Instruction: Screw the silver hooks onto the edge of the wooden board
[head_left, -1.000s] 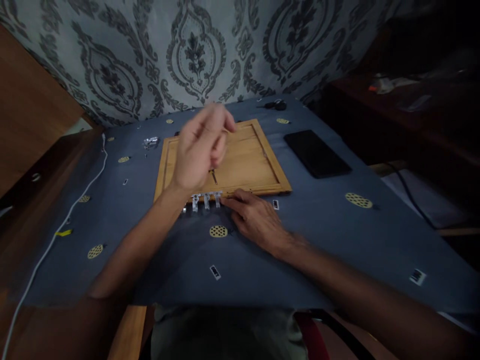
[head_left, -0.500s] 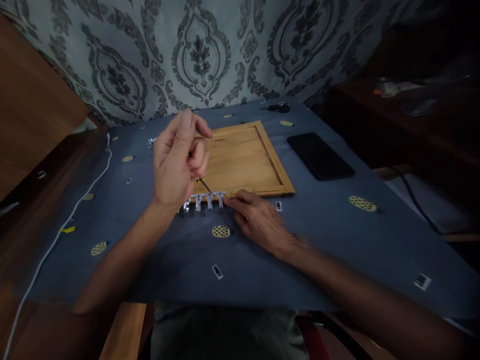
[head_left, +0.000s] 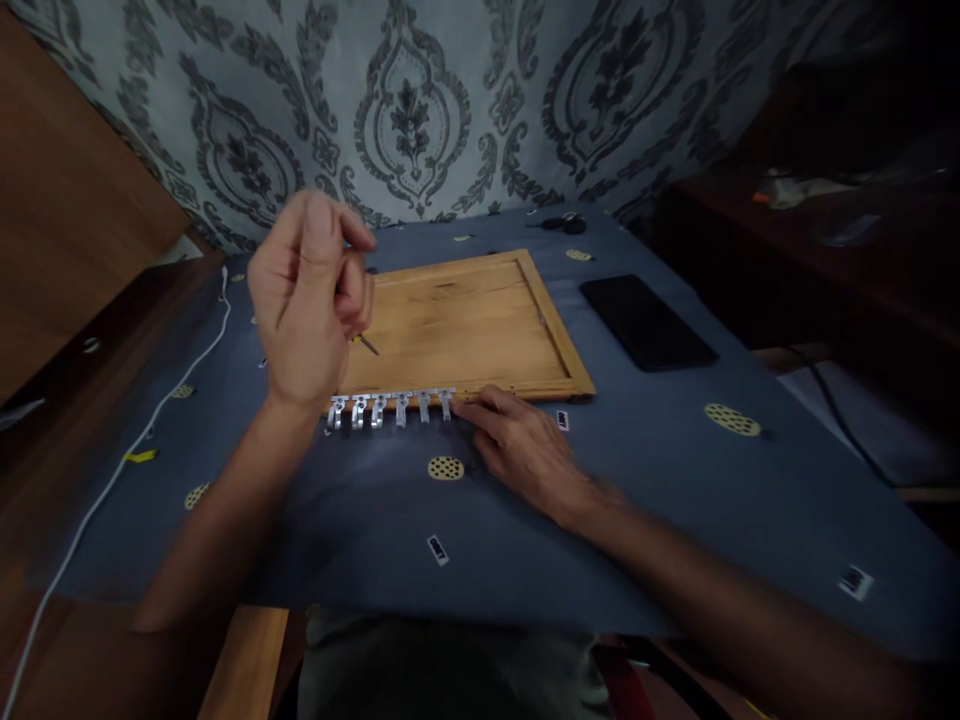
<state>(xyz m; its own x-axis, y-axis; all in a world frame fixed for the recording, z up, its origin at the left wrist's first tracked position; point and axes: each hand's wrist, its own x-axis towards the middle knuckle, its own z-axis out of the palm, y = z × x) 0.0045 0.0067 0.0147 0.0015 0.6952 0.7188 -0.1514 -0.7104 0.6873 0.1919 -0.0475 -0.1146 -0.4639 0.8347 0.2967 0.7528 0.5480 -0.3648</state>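
Observation:
My left hand (head_left: pixel 311 290) is raised over the left side of a wooden framed board (head_left: pixel 472 325), its fingers closed around a screwdriver (head_left: pixel 367 344). Most of the handle is hidden in the fist; a bit of yellow and the dark shaft stick out, the tip clear of the metal pieces. Several shiny metal hooks (head_left: pixel 401 408) sit in a row along the near edge of the board. My right hand (head_left: pixel 521 445) rests on the cloth by that edge, its fingers reaching to the rightmost hook. Whether it pinches the hook is hard to see.
A black tablet-like slab (head_left: pixel 646 322) lies right of the board. Behind it is a small dark object (head_left: pixel 564 222) near the patterned curtain (head_left: pixel 412 120). A white cable (head_left: pixel 161 400) runs down the left side of the blue tablecloth (head_left: pixel 517 570).
My left hand has moved left with the screwdriver, whose tip has come away from the hooks. More hooks now show. My right hand stays at the rightmost hook.

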